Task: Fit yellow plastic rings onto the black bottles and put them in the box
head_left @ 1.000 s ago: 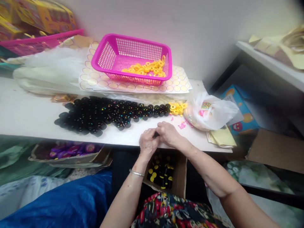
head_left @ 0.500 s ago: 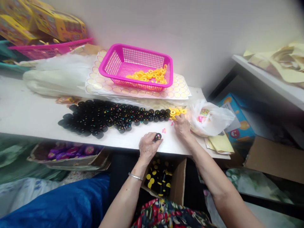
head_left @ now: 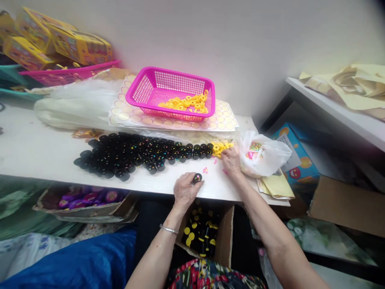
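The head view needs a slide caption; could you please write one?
Left hand holding a black cylinder, right hand at yellow rings on a white table.

Above the left hand (head_left: pixel 185 190) of this person I noticed a slim, silver-coloured bracelet (head_left: pixel 169 229). The right hand (head_left: pixel 231 160) was bare, and both forearms (head_left: pixel 264 230) also. The top (head_left: pixel 210 275) carried a busy pattern (flowers, maybe) in red, green, yellow and white on dark ground. Plain black cloth (head_left: pixel 152 222) covered the legs.
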`<state>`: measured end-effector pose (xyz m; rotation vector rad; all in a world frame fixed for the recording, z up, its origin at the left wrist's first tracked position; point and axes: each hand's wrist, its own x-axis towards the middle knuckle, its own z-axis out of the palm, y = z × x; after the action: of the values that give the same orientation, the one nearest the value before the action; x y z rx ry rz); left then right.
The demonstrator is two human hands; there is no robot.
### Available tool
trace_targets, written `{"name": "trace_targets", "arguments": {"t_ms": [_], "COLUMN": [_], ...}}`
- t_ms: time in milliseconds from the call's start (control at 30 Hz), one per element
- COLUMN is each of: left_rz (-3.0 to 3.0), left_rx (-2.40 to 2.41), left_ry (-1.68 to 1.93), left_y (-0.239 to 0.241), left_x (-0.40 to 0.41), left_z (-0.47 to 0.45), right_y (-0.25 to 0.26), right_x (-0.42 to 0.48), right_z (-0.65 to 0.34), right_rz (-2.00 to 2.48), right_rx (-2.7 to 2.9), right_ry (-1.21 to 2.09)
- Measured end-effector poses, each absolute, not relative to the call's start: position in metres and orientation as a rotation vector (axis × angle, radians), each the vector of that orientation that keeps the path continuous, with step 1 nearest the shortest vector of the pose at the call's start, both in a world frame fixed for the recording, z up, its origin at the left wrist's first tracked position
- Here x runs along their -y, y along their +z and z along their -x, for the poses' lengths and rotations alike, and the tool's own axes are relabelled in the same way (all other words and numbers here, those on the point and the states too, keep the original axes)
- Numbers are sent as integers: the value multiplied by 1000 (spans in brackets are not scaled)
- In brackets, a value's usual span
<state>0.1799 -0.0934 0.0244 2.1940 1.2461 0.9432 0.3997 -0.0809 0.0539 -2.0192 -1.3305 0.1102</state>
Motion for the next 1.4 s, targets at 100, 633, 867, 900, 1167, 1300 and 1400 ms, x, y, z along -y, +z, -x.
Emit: {"name": "trace_targets", "arguments": {"t_ms": [100, 633, 867, 900, 1167, 1300, 1400], "left_rz": [-2192, -976, -732, -723, -754, -795, -850], "left_rx": [-1255, -1040, -988, -990, -1156, -1195, -1181], "left_ry": [952, 1027, 959, 967, 1093, 1099, 1088], "left_y": [20, 65, 70, 69, 57, 49, 47], "left_x": [93, 126, 117, 113, 92, 92, 94], "left_z": [-181, -170, -172, -173, -187, -189, -192], "right_y": [56, 88, 81, 79, 58, 53, 52], "right_x": [82, 158, 162, 159, 132, 130, 130], "right_z": [-401, -309, -292, -294, -310, -314, -313], "right_rz": [1791, 1264, 1293, 1315, 1455, 1489, 1477], "right_rx": [1024, 707, 1181, 1289, 1607, 1624, 1603], "right_ry": [289, 1241, 1055, 936, 510, 527, 557]}}
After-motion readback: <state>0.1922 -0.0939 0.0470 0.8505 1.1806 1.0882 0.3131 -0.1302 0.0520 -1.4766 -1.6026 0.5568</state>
